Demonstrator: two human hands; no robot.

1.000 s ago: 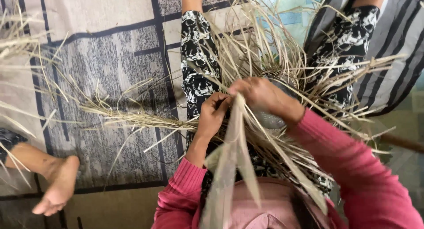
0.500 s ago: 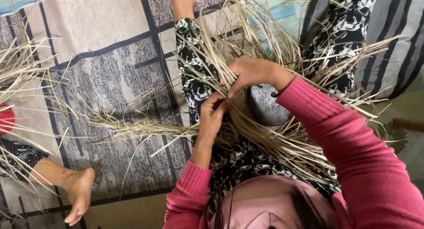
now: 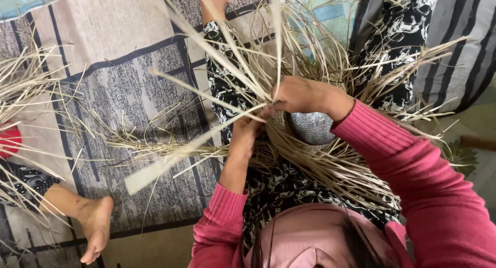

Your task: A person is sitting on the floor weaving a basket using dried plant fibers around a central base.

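A: Hands first, quick. What's the left hand (image 3: 247, 131) doing?

B: Clenched round a bunch of dry straw strips (image 3: 330, 167), fingers curled in where the strands cross. Forearm rises from a pink-red sleeve (image 3: 222, 216) at the bottom of the view.

A: Right hand (image 3: 299, 95)?

B: Also closed on the straw strips, pinching them just above the left hand. The two hands touch or nearly touch at the knot of strands.

A: Where does the straw sit?

B: In the person's lap, over black-and-white patterned trousers (image 3: 222, 87). Strands fan out in every direction: up past the hands, left across the floor mat (image 3: 119, 87), right toward a striped grey cloth (image 3: 460, 66). One wide flat strip (image 3: 170, 162) points down-left, blurred.

A: Anything under the hands?

B: A rounded grey woven form (image 3: 310, 127), just below the right hand, ringed by the straw. Can't tell what it is exactly.

A: Rest of the scene?

B: Another person's bare foot (image 3: 95, 224) on the mat at lower left, more loose straw (image 3: 20, 82) at the left edge, and a red object (image 3: 9, 141) beside it, partly cut off.
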